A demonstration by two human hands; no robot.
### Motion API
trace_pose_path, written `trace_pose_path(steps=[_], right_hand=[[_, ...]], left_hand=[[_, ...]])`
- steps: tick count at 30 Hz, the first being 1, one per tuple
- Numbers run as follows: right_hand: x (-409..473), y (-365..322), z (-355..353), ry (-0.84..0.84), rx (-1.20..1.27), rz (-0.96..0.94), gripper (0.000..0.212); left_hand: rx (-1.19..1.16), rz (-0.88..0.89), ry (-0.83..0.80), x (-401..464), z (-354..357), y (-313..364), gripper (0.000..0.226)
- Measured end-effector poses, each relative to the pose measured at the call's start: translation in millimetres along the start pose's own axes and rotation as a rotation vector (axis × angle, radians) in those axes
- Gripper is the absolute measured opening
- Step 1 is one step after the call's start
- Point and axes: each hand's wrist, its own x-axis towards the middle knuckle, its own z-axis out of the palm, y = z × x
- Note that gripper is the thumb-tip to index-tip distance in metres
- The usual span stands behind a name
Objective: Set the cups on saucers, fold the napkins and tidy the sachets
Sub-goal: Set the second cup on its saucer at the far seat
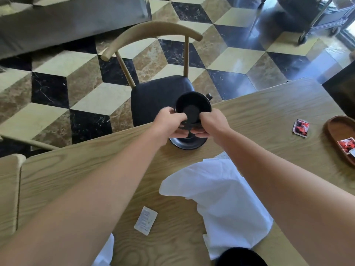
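Near the far edge of the wooden table (76, 181), both my hands grip a black cup (193, 107) from its two sides: my left hand (172, 122) and my right hand (210, 123). The cup sits over a black saucer (189, 144); whether they touch is hidden by my fingers. A crumpled white napkin (217, 198) lies in the middle, and the corner of another napkin (104, 254) shows at the bottom edge. A white sachet (146, 220) lies near me. A red sachet (301, 128) lies at the right.
A brown wooden tray (334, 129) at the right edge holds another red sachet (346, 145). A second black dish (240, 257) peeks in at the bottom. A wooden chair with a black seat (153, 98) stands behind the table, over a patterned marble floor.
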Motion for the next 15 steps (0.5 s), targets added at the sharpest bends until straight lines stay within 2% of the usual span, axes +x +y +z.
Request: trace_pose_path(steps=[2,4,6,9,12,13,15], right_hand=[[3.3,3.7,5.1,-0.011,-0.035,0.031,0.028],[7.7,10.7,7.7,-0.033,-0.147,0.017,0.025],[13.8,15.2,3.4,-0.009,-0.214,-0.016,0.024],[24.2,12.3,-8.1,0.066,-0.231,-0.082,0.039],[34.2,1.0,-22.0,0.127,-0.235,-0.161,0.059],[37.0,-4.0,-25.4,0.090,-0.226,-0.182,0.056],[40.9,-12.3,-29.4,-0.008,-0.266,-0.206,0.028]], left_hand=[[-0.064,-0.013,0.028,3.9,2.5,-6.5,0.012],[-0.023,0.001,0.073,12.7,-1.5,-8.7,0.016],[0.041,0.005,0.024,20.0,-7.0,-7.7,0.019],[0.036,-0.006,-0.083,23.0,-11.1,0.2,0.013],[0.003,-0.017,-0.108,26.2,-13.8,8.1,0.011],[0.002,-0.028,-0.118,27.6,-15.5,9.3,0.014],[0.029,-0.046,-0.133,29.7,-18.2,7.9,0.021]])
